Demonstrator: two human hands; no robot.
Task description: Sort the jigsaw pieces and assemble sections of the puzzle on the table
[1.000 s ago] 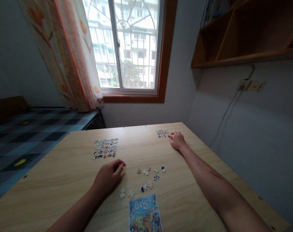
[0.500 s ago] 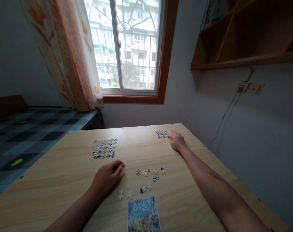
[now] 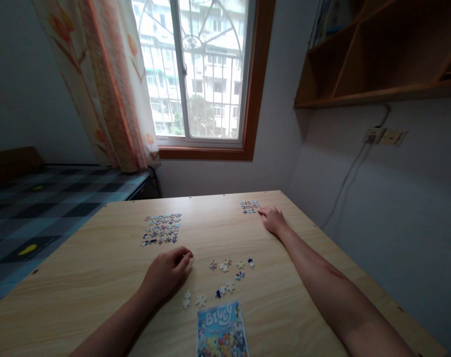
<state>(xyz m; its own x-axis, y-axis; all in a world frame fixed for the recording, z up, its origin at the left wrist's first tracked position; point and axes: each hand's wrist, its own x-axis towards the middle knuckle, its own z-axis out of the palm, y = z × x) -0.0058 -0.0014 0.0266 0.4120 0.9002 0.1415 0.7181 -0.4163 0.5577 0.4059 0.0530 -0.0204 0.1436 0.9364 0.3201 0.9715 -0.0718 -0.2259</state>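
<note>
My right hand (image 3: 272,219) reaches to the far right of the table, its fingers together and fingertips at the right edge of a small block of jigsaw pieces (image 3: 249,207). Whatever lies under those fingertips is too small and hidden to make out. Loosely curled, my left hand (image 3: 167,270) rests on the wood with nothing visible in it. Beyond it lies a larger block of jigsaw pieces (image 3: 161,229) set in rows. Between my forearms several loose jigsaw pieces (image 3: 224,266) are scattered, some pale, some coloured.
A picture card (image 3: 222,329) lettered "Bluey" lies at the near side of the wooden table (image 3: 109,258). A bed with a checked cover (image 3: 72,191) stands at the left. A wooden shelf (image 3: 359,96) hangs on the right wall, above a socket (image 3: 374,135) with a cord.
The fingers of my right hand have lowered and come together at the small block's edge; before, they were more spread and raised. My left hand and the loose pieces stay put.
</note>
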